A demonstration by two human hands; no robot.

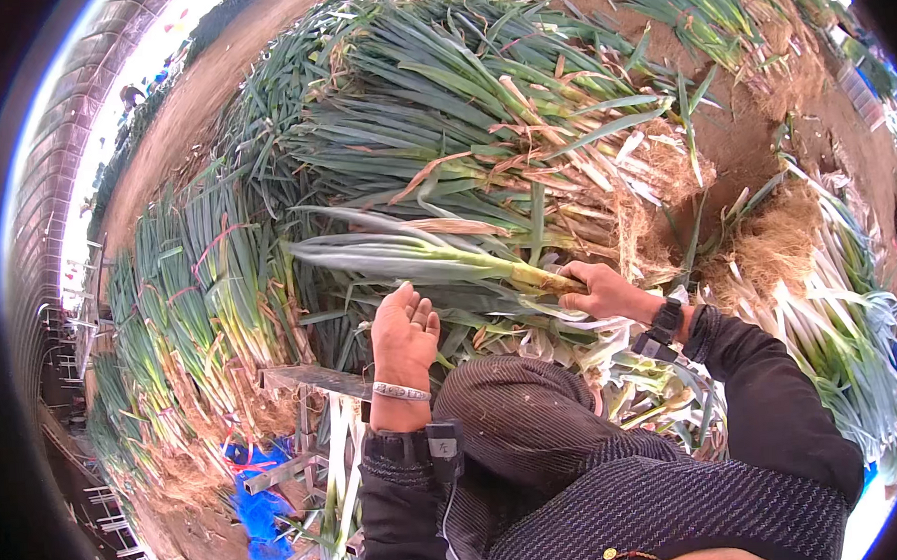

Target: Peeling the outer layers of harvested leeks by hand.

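Note:
My right hand (604, 291) is closed round the pale, yellowish lower end of a green onion (417, 253). Its long green leaves fan out leftward, above my left hand (403, 337). That hand has its palm turned up and its fingers loosely bent and apart, with nothing visible in it; whether its fingertips touch the leaves I cannot tell. Beyond the held stalk lies a large heap of green onions (412, 121), leaves to the left and rooty ends to the right. Peeled-off leaves and husks (653, 381) lie beside my knee.
Left of me, tied bundles of green onions (198, 281) stand close together. A metal stand (318, 379) with white stalks (341, 465) in it is by my left forearm, near blue plastic (264, 518). Cleaned, white-stemmed onions (821, 324) are piled at right. Bare soil (753, 137) shows farther off.

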